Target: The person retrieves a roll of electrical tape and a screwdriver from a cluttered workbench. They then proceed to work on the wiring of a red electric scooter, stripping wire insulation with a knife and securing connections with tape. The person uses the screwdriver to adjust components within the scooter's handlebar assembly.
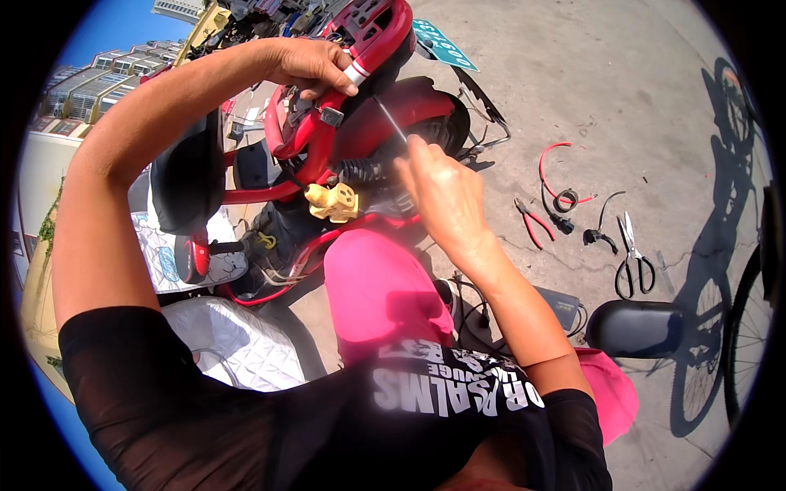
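Observation:
A red electric scooter (360, 123) stands before me, with part of its bodywork open. My left hand (315, 69) curls over a red rail with a white band near the top, its thumb and fingers wrapped round it. Closed around a tool that looks like a screwdriver (390, 117), my right hand (444, 192) hides the handle. The thin metal shaft points up and left, and its tip reaches the shaded part under the red rail. Just below the rails sits a yellow figure-shaped ornament (332, 201).
On the concrete at the right lie red-handled pliers (534, 223), a red cable (544, 168), a black connector lead (602, 237) and black-handled scissors (633, 258). A dark box (559, 308) with cables is beside my leg. A bicycle wheel (749, 327) stands far right; a green plate (444, 46) is behind the scooter.

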`<state>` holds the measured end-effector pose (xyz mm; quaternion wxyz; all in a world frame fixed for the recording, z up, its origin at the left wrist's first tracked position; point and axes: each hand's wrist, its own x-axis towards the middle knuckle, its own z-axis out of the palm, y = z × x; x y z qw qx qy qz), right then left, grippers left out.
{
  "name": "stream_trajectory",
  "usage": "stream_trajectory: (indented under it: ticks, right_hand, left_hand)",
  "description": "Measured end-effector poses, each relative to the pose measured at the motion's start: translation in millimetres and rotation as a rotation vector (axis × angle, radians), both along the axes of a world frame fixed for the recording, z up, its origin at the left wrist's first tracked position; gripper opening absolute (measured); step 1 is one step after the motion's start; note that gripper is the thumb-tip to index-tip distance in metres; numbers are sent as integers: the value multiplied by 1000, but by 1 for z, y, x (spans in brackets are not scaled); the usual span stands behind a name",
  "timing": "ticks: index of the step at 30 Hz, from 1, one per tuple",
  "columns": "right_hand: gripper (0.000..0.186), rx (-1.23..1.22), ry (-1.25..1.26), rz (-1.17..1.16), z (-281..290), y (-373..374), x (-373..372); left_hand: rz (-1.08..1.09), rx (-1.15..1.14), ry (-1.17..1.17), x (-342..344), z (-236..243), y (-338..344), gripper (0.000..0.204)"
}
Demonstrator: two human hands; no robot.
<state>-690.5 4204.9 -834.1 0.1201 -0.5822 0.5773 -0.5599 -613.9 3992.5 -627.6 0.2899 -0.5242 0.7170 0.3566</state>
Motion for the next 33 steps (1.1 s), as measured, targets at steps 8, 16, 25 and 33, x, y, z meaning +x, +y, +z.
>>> stream_trajectory:
  ticks: [8,16,25,33]
  right_hand:
    - [29,-38,-546,185,-5,-8,14]
    - [27,304,-1493,574,16,0,-5]
    - [20,-199,-323,-6,-18,-27,8]
    - [23,218,-1827,694,3,-17,1]
  left_hand:
    - [20,73,15,5,-1,-5,19]
    - [-22,99,-149,-6,3,-19,20]
    - [-5,50,-123,-8,2,-12,20]
    - [15,35,-111,-8,2,-10,21]
